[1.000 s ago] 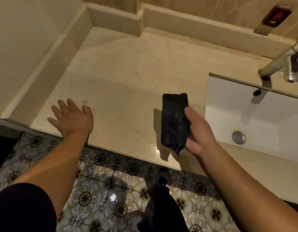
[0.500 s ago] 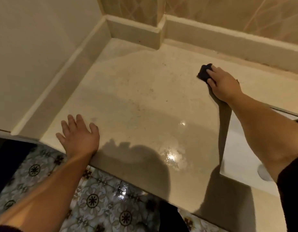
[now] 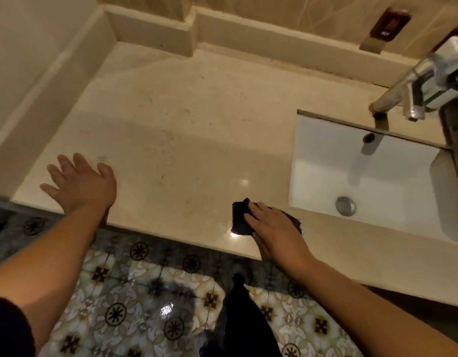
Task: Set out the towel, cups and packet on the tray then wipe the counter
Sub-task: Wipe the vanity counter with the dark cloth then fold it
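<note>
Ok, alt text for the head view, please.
A right hand presses a dark cloth flat on a beige countertop near its front edge, left of a white sink. The left hand rests open on the countertop's left end.

The left hand (image 3: 79, 184) and the right hand (image 3: 274, 228) are bare, the forearms too — a dark sleeve (image 3: 8, 328) (soft, slightly fuzzy edge) covers the upper left arm.
</note>
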A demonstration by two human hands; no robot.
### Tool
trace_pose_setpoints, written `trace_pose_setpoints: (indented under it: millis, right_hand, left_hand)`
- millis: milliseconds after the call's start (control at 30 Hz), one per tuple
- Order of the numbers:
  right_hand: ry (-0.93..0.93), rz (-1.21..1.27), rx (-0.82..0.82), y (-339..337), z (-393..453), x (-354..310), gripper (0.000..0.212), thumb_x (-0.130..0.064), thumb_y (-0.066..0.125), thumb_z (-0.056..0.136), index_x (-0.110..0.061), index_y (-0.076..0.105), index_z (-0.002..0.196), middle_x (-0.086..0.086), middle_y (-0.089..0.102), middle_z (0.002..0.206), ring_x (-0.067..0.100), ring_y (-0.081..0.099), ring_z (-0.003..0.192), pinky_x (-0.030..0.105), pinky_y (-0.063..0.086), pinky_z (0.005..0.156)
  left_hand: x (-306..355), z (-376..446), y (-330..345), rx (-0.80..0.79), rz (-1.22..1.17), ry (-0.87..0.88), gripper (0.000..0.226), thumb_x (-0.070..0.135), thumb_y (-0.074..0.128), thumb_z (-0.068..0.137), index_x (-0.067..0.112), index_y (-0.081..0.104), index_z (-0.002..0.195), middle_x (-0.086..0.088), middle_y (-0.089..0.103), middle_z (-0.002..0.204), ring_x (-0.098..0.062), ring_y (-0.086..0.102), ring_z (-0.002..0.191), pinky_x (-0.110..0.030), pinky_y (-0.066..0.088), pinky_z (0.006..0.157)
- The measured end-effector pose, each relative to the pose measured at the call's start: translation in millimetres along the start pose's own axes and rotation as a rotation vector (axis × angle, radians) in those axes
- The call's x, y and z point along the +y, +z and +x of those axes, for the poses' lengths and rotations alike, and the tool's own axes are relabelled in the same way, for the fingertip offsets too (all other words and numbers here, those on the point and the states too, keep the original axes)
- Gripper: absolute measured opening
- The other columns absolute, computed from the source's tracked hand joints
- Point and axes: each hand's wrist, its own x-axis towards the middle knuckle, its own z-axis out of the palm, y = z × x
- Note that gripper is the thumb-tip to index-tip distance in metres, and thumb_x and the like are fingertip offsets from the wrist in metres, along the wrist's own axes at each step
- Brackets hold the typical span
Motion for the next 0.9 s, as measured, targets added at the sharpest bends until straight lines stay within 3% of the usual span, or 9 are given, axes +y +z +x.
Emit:
trace_pose_setpoints:
  millis: [133,200,300,433,533,600,700,800,900]
  right_hand:
    - [0.007,0.038,0.092,9,-33,-33,0.060,0.014,0.076,0.061,0.003,0.066,0.119,0.029,0.060,0.127,0.050,0.060,0.112,0.065,0.048,0.087]
    - [0.016,0.087,0.087,12,-46,-48,0.057,0.016,0.067,0.067,0.002,0.064,0.122,0.028,0.057,0.131,0.050,0.056,0.117,0.065,0.043,0.094]
    - [0.068,0.245,0.047,16,-64,-64,0.045,0.005,0.054,0.088,-0.006,0.059,0.131,0.017,0.050,0.143,0.038,0.047,0.132,0.048,0.029,0.114]
    - [0.326,0.773,-0.010,-5,-72,-91,0.031,-0.022,0.046,0.102,-0.024,0.061,0.128,-0.008,0.061,0.134,0.009,0.055,0.123,0.019,0.038,0.103]
    - [0.476,1.271,-0.107,-32,-66,-115,0.026,-0.020,0.046,0.101,-0.024,0.071,0.110,-0.001,0.073,0.111,0.014,0.066,0.103,0.024,0.048,0.086]
    - [0.498,1.481,-0.142,-53,-61,-129,0.025,-0.018,0.047,0.100,-0.014,0.069,0.110,0.011,0.071,0.110,0.024,0.066,0.099,0.033,0.048,0.087]
    - [0.341,1.401,-0.116,-91,-53,-143,0.024,-0.020,0.049,0.099,-0.016,0.070,0.111,0.013,0.071,0.113,0.026,0.066,0.105,0.041,0.048,0.098]
    - [0.082,0.984,0.004,-142,-46,-153,0.024,-0.027,0.049,0.099,-0.035,0.069,0.110,-0.013,0.071,0.109,0.005,0.065,0.103,0.019,0.048,0.091]
    - [-0.085,0.769,0.072,-180,-42,-156,0.028,-0.023,0.049,0.100,-0.047,0.062,0.108,-0.024,0.066,0.105,-0.002,0.060,0.102,0.010,0.043,0.084]
  left_hand:
    - [-1,1,-2,-0.037,0.029,0.020,0.072,0.050,0.017,0.093,0.010,0.017,0.153,-0.015,0.009,0.162,-0.037,0.004,0.148,-0.063,0.004,0.114]
    - [-6,-2,-5,-0.060,0.000,0.057,0.070,0.048,0.019,0.095,0.008,0.020,0.152,-0.015,0.011,0.162,-0.036,0.005,0.148,-0.061,0.005,0.115]
    - [-12,-26,-12,-0.100,-0.084,0.162,0.064,0.044,0.025,0.099,0.006,0.025,0.150,-0.013,0.014,0.162,-0.033,0.009,0.147,-0.057,0.009,0.116]
    - [-14,-100,-27,-0.229,-0.192,0.351,0.061,0.040,0.032,0.102,0.011,0.020,0.154,-0.009,0.010,0.163,-0.027,0.005,0.149,-0.047,0.005,0.119]
    - [-14,-160,-53,-0.358,-0.331,0.496,0.056,0.037,0.039,0.102,0.013,0.027,0.152,-0.008,0.016,0.162,-0.024,0.011,0.149,-0.038,0.011,0.119]
    - [-15,-192,-79,-0.426,-0.480,0.566,0.052,0.037,0.044,0.101,0.018,0.035,0.149,-0.003,0.026,0.159,-0.019,0.023,0.146,-0.035,0.020,0.117]
    - [-15,-224,-128,-0.457,-0.640,0.662,0.047,0.046,0.045,0.098,0.032,0.043,0.143,0.009,0.043,0.150,-0.008,0.040,0.134,-0.026,0.031,0.109]
    - [-11,-240,-187,-0.484,-0.802,0.729,0.056,0.066,0.038,0.091,0.035,0.051,0.135,0.016,0.055,0.137,0.002,0.047,0.126,-0.024,0.036,0.106]
    - [0,-247,-234,-0.524,-0.823,0.772,0.054,0.065,0.032,0.090,0.035,0.058,0.127,0.019,0.064,0.123,0.006,0.053,0.117,-0.020,0.038,0.101]
